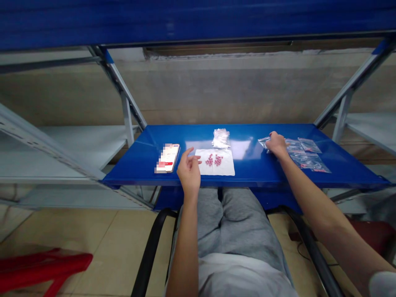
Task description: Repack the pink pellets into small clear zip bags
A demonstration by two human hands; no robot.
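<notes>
My left hand (189,171) hovers at the left edge of a white sheet (229,165), its fingers bent but apart, with nothing in them. On that sheet lie many small reddish-pink beads or pellets in two loose clusters, the left cluster (209,160) and the right cluster (218,160). Farther right, my right hand (276,144) has its fingers closed on a clear plastic bag (262,142) that sticks out to its left. Beside and below that hand are several more flat clear bags (309,145), some with small red bits inside. Behind the sheet rests a stack of clear bags (221,138).
A phone (168,159) with a lit screen lies at the left on the blue table (247,178). Overhead is a blue shelf (198,20), with metal posts on both sides. Black chair armrests (151,251) flank my legs. A red stool-like object (46,264) stands lower left.
</notes>
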